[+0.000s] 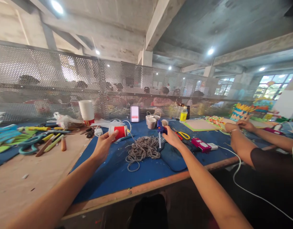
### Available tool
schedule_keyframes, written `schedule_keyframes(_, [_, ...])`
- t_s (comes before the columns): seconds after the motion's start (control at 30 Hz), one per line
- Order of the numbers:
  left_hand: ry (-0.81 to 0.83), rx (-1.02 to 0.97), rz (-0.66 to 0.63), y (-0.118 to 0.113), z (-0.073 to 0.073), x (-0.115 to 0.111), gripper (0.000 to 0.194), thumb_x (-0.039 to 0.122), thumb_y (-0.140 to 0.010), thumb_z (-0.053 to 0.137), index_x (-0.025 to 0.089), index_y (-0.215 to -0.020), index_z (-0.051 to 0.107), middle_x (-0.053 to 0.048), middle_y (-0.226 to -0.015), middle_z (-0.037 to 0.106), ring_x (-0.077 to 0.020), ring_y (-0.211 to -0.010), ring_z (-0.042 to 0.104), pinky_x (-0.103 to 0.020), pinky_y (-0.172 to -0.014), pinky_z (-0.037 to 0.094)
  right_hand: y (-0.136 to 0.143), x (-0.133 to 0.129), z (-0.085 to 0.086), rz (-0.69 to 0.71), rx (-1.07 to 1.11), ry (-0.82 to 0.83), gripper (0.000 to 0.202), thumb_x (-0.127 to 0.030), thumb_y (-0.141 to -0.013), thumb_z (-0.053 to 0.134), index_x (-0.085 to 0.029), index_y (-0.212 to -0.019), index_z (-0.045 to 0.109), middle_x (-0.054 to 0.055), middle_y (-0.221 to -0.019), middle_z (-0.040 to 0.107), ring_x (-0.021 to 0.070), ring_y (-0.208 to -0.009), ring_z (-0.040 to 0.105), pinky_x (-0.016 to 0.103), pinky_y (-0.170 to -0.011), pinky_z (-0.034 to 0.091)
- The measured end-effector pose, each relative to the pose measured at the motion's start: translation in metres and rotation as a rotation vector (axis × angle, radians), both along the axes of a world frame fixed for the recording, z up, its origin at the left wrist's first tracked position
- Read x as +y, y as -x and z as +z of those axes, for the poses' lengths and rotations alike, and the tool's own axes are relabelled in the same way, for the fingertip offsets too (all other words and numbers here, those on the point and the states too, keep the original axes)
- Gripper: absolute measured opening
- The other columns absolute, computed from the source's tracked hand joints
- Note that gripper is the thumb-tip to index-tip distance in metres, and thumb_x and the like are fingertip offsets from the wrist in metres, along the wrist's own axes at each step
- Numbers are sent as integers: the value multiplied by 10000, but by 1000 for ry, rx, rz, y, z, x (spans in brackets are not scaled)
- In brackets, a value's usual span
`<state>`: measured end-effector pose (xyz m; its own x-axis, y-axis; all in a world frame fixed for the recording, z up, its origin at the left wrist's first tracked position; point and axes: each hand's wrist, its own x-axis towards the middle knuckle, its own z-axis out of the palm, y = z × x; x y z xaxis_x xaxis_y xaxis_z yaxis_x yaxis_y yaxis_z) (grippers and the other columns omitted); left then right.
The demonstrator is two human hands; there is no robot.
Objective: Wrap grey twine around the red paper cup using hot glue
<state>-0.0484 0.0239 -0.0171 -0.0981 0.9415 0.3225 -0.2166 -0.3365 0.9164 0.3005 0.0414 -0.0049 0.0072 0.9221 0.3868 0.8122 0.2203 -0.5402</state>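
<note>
In my left hand (103,144) is a red and white paper cup (121,132), tipped on its side with the fingers closed round it. My right hand (171,136) grips a blue glue gun (160,128), from which a pale glue stick (160,140) seems to extend downward. Between the hands, a loose heap of grey cord (144,149) lies on the blue mat (108,184). Behind it stand small cord-wrapped cups (151,122). Yellow-handled scissors (184,135) lie just right of my right hand.
Scissors (29,144) and several tools crowd the left side, near a stack of white cups (86,110). A phone (134,114) stands against the perforated metal screen (117,79). A yellow-labelled bottle (183,115) and a magenta box (201,145) are to the right, beside a co-worker's arms (242,143).
</note>
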Motion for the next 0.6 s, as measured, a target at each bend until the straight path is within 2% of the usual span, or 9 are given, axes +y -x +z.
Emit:
schedule_keyframes(0.1, [9,-24,-17,-2,2,-3,351,476,-728,843,175,-906,811,-71,-881,785,-213,-813,668,-342,-787,507,-13,-6,-12,-72,-238,100,423,-212,-914,538,-154,-1333,533,143,-1287,682,261,-1197,643,331,-969,465])
schedule_keyframes(0.17, [12,-31,-27,-4,3,-5,336,461,-731,839,172,-900,810,-81,-858,781,-226,-794,672,-366,-780,514,-16,-9,-17,-99,-310,147,430,-219,-912,553,-153,-1337,540,152,-1335,658,275,-1240,618,346,-998,450])
schedule_keyframes(0.33, [7,-6,-40,-6,5,-9,327,446,-729,840,165,-894,807,-94,-827,776,-238,-762,678,-376,-735,520,-13,-11,-21,-143,-354,213,454,-223,-907,561,-156,-1355,540,161,-1372,615,298,-1298,557,387,-1033,423])
schedule_keyframes(0.47, [7,10,-99,-7,6,-11,338,444,-734,842,157,-909,807,-92,-850,777,-219,-761,668,-361,-740,516,-9,-12,-21,-175,-383,242,477,-237,-904,550,-167,-1376,540,175,-1405,552,331,-1342,493,442,-1048,410])
schedule_keyframes(0.6, [-8,9,-110,-8,7,-12,332,450,-723,855,164,-885,810,-87,-861,781,-211,-774,663,-343,-758,512,-10,-15,-20,-181,-401,269,478,-248,-906,549,-199,-1381,566,173,-1392,541,343,-1341,488,480,-1060,403])
